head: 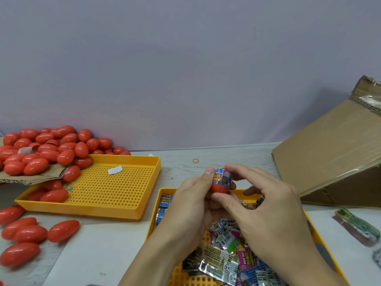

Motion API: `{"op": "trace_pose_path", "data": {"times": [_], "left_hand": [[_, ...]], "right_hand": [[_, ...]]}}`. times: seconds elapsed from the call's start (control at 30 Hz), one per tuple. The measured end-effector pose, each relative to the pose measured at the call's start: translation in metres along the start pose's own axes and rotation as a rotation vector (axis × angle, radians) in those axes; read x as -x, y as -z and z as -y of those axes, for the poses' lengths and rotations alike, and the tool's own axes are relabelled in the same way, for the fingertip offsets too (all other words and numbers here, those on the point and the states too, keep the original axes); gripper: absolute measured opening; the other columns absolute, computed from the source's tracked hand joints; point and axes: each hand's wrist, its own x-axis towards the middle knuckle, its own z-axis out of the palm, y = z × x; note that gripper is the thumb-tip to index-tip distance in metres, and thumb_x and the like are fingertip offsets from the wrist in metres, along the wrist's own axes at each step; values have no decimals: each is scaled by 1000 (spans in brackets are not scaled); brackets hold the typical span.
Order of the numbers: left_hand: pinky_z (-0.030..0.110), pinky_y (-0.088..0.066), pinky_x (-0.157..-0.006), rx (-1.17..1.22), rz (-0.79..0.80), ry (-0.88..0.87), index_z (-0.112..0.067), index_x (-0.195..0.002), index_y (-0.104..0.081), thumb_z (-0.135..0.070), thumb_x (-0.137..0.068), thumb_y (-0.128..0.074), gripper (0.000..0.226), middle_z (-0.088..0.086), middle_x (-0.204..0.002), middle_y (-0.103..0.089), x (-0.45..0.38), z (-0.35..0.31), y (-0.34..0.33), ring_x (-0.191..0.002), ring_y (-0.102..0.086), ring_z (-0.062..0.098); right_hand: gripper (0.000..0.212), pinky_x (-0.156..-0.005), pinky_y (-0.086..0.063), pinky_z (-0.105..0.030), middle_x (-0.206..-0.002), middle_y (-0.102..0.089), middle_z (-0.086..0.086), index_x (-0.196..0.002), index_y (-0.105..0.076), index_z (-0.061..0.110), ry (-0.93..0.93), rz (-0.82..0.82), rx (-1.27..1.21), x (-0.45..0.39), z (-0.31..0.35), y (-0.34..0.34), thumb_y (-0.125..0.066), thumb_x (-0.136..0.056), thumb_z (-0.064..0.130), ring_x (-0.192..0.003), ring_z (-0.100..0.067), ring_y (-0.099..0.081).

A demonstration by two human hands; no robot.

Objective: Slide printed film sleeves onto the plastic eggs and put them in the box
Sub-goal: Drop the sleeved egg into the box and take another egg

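Note:
Both my hands hold one red plastic egg (219, 187) above the near yellow tray (165, 189). A blue printed film sleeve (223, 177) is wrapped round the egg's upper half. My left hand (191, 201) grips the egg from the left, thumb up against the sleeve. My right hand (261, 203) pinches the sleeve from the right with forefinger on top and thumb below. Loose printed sleeves (224, 250) lie heaped in the near tray under my hands. The cardboard box (329, 157) lies tipped at the right.
A second perforated yellow tray (115, 195) lies at the left, with a few red eggs at its left end. A big pile of red eggs (47, 149) rests on cardboard behind it. Several eggs (31, 234) lie loose at the near left. A bundle of sleeves (358, 226) lies at the right.

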Motion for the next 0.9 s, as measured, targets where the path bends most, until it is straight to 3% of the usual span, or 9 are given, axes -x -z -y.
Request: {"op": "trace_pose_path", "data": {"times": [0.2, 0.37, 0.47, 0.67, 0.73, 0.9], "left_hand": [[28, -56, -61, -69, 35, -18, -7, -88, -74, -38, -89, -65, 32, 13, -73, -66, -1, 1, 3, -64, -66, 19], [22, -53, -61, -235, 45, -74, -21, -77, -76, -39, -84, -64, 23, 9, -73, -60, -3, 4, 6, -64, -61, 14], [22, -54, -65, -261, 53, -99, -26, -85, -79, -41, -85, -63, 21, 5, -74, -66, -3, 5, 5, -70, -66, 14], [31, -60, -73, -155, -14, -96, -11, -95, -77, -35, -84, -54, 36, 20, -94, -75, -3, 1, 9, -85, -74, 30], [29, -59, -71, -162, -18, -109, -6, -102, -74, -28, -83, -64, 30, 19, -94, -75, -4, -1, 9, -84, -74, 30], [29, -59, -70, -136, -20, -115, -2, -108, -69, -30, -79, -68, 40, 20, -91, -75, -3, 0, 8, -81, -73, 29]], "right_hand": [[42, -75, -43, -3, -97, -66, 28, -110, -70, 38, 5, 21, -31, 0, -1, 0, -84, -73, 27, -96, 10, -57], [40, -71, -40, 0, -108, -60, 29, -108, -70, 36, 32, 4, -6, 0, -4, -1, -82, -75, 16, -92, 14, -56], [40, -71, -41, -1, -107, -61, 29, -108, -69, 38, 19, 19, -26, 0, -4, -1, -82, -77, 16, -94, 12, -57], [42, -82, -48, -12, -111, -59, 32, -121, -64, 42, -49, 57, -70, 1, -5, 1, -71, -79, 41, -105, 4, -58], [41, -82, -51, -16, -112, -59, 32, -120, -63, 42, -56, 66, -89, 1, -5, 1, -69, -79, 39, -105, 2, -59], [40, -81, -51, -16, -112, -57, 33, -120, -63, 40, -54, 82, -96, 1, -5, 2, -69, -80, 37, -105, 2, -59]]}}
